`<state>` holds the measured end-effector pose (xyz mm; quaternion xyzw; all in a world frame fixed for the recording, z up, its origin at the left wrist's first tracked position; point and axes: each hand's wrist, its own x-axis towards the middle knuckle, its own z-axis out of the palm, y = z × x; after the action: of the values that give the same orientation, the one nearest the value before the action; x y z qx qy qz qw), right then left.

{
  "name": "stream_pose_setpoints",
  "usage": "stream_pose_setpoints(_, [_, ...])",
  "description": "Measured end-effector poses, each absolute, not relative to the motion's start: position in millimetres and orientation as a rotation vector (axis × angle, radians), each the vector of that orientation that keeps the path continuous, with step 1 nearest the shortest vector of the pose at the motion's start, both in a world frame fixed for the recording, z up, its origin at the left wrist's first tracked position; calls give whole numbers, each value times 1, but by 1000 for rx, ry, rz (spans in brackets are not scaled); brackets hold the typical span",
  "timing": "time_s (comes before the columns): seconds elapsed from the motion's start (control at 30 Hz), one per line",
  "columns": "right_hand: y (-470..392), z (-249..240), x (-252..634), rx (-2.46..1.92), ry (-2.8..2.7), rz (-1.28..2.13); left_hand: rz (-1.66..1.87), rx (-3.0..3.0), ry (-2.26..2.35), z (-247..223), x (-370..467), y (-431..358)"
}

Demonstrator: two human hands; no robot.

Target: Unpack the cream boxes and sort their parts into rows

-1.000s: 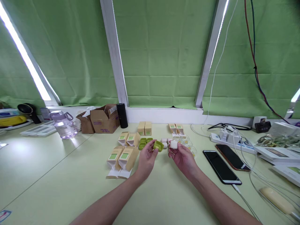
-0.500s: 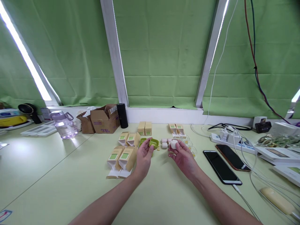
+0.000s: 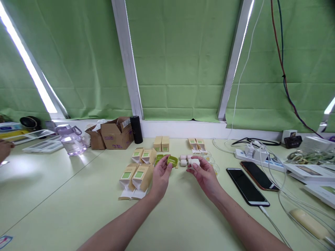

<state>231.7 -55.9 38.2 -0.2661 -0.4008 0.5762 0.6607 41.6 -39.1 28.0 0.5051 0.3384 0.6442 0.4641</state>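
Note:
My left hand (image 3: 160, 179) pinches a small olive-green square case (image 3: 172, 160) with its hollow side showing, between thumb and fingers. A similar green piece (image 3: 158, 158) lies behind those fingers, partly hidden. My right hand (image 3: 206, 177) grips a small white rounded block (image 3: 194, 161), level with the green case and apart from it. More small whitish blocks (image 3: 183, 162) sit on the table between my hands. Beside my left hand stand several open kraft cartons (image 3: 142, 176) with green labels. Clear round pieces with yellow dots (image 3: 215, 166) lie just behind my right hand.
Two closed kraft boxes (image 3: 165, 143) and two small open ones (image 3: 200, 144) stand farther back. To the right are phones (image 3: 247, 186), a power strip (image 3: 240, 153) and cables. A water bottle (image 3: 72, 139) and cardboard box (image 3: 116, 136) stand left. Another person's hand (image 3: 4, 149) shows at the left edge.
The white block has turned in my right hand and now shows a flatter side. My left hand has barely moved. Another person's hand has appeared at far left, beside a raised clear lid.

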Motion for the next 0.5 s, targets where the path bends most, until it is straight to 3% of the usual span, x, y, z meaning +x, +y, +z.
stream_pose_setpoints(0.5, [-48, 26, 235, -1023, -1296, 636, 1599, 1262, 849, 32, 42, -42])
